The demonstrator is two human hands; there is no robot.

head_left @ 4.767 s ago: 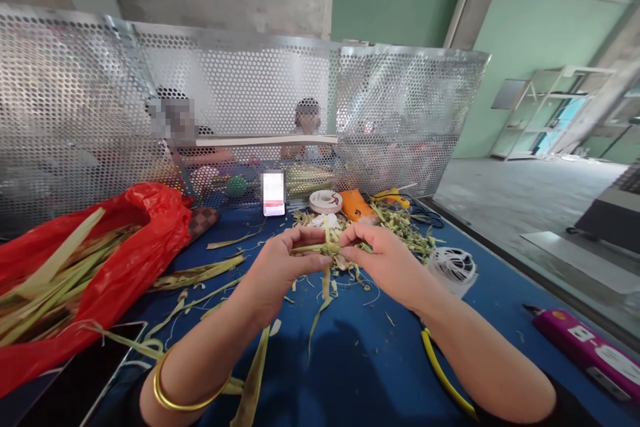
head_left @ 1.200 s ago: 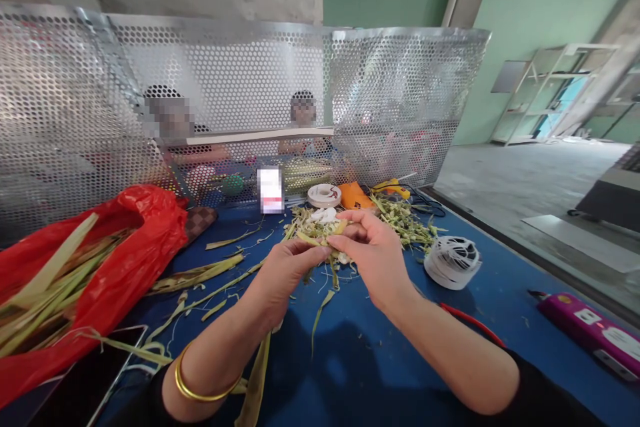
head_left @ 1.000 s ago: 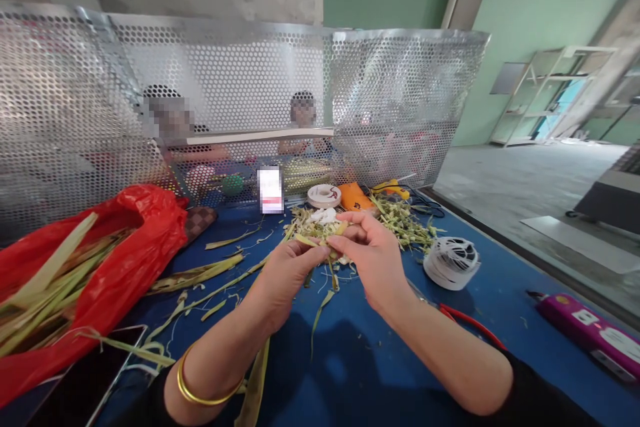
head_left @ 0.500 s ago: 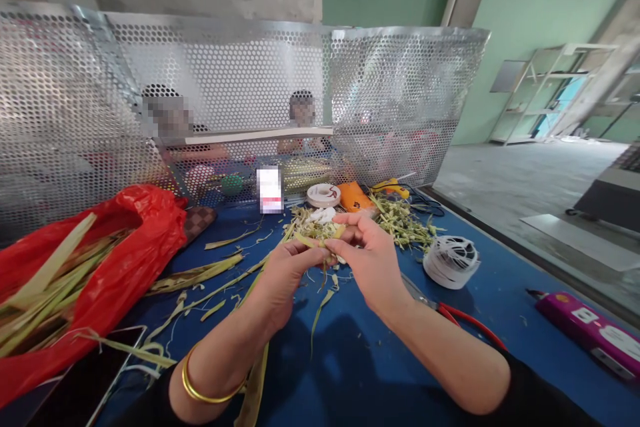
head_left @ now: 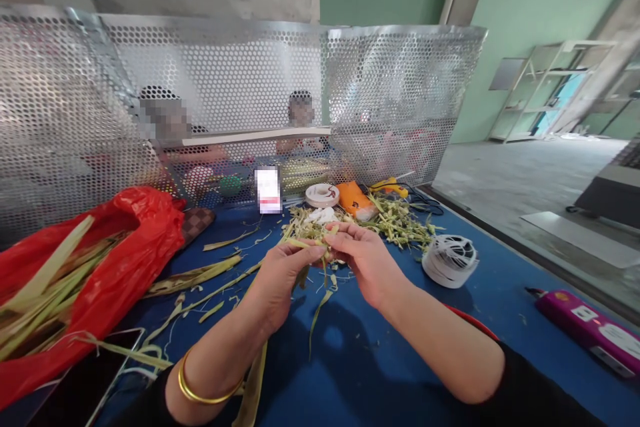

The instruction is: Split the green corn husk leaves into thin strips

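My left hand point(head_left: 280, 273) and my right hand point(head_left: 373, 260) meet over the middle of the blue table, fingertips pinched together. Between them is a narrow yellow-green strip of dried leaf point(head_left: 303, 243), folded or twisted at the fingertips; the exact fold is too small to make out. A long leaf strip point(head_left: 254, 387) runs down beneath my left forearm to the front edge. Just behind my fingers lies a heap of pale leaf scraps point(head_left: 297, 219) with a white bundle point(head_left: 323, 215) on it. Another thin strip point(head_left: 317, 320) lies below my hands.
At left is a red plastic bag point(head_left: 160, 213) of long leaves. A tape roll point(head_left: 323, 195), orange packet point(head_left: 354, 199), yellow glue gun point(head_left: 391, 187) and chopped stems point(head_left: 405, 223) stand behind. To the right are a white fan point(head_left: 450, 261) and purple device point(head_left: 585, 330). A perforated screen point(head_left: 240, 73) separates two people.
My right fingers have shifted slightly down and closer over the strip, and my right forearm now hides more of the red-handled tool. Both hands keep their pinch.
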